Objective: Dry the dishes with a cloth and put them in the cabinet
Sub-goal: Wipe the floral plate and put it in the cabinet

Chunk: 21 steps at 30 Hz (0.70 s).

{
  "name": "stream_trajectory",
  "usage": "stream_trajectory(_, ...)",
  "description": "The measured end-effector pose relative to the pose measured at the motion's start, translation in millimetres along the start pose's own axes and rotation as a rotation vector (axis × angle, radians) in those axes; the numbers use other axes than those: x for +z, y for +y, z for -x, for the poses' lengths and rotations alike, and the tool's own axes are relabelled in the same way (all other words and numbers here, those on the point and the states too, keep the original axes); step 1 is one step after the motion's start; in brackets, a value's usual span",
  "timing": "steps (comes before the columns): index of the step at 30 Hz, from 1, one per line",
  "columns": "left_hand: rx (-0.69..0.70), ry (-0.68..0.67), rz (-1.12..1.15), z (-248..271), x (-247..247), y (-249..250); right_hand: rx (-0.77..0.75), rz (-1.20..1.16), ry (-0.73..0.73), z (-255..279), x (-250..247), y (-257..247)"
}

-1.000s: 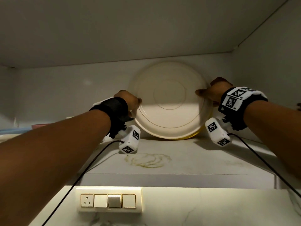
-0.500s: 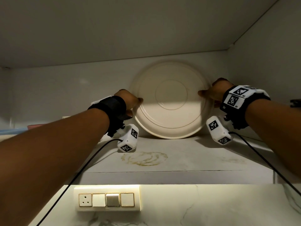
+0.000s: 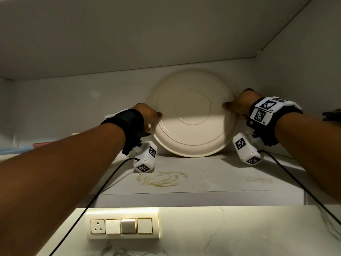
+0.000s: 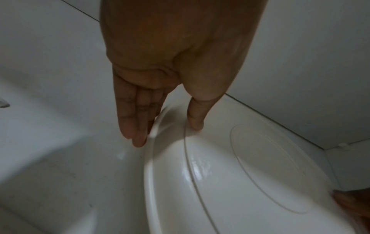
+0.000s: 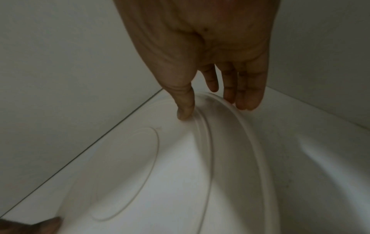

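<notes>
A large cream plate (image 3: 191, 122) stands on its edge on the cabinet shelf (image 3: 203, 174), its back toward the rear wall. My left hand (image 3: 149, 115) pinches the plate's left rim, thumb on the front face and fingers behind. My right hand (image 3: 238, 106) pinches the right rim the same way. In the left wrist view the left hand (image 4: 168, 134) has its thumb pressed on the plate (image 4: 240, 174). In the right wrist view the right hand (image 5: 212, 110) straddles the rim of the plate (image 5: 160, 174). No cloth is in view.
A brownish ring stain (image 3: 162, 179) marks the shelf in front of the plate. A pink dish (image 3: 40, 145) and a blue one (image 3: 11, 150) lie at the far left. A switch panel (image 3: 121, 225) sits on the wall below. The cabinet's right wall is close.
The plate has tipped a little further back toward the rear wall. Both hands keep their hold on its rim and have barely moved.
</notes>
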<state>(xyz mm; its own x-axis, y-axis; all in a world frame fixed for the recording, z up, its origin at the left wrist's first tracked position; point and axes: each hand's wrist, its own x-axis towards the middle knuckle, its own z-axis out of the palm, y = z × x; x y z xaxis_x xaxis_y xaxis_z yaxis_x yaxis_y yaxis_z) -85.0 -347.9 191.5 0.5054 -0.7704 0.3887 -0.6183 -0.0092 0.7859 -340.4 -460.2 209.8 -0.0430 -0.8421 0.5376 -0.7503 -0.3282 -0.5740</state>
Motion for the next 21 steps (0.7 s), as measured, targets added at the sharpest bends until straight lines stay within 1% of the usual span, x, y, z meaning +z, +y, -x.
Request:
stream_trajectory(5, -0.008, -0.019, -0.008, 7.6, -0.3, 4.0, -0.008, 0.014, 0.003, 9.2, -4.6, -2.1)
stream_trajectory(15, -0.013, -0.005, -0.016, 20.9, -5.8, 11.4, -0.009, -0.021, 0.009, 19.1, -13.0, -4.3)
stream_trajectory(21, 0.000, 0.017, -0.047, 30.6, -11.4, 16.4, -0.044, -0.048, 0.026, 26.7, -21.9, -8.4)
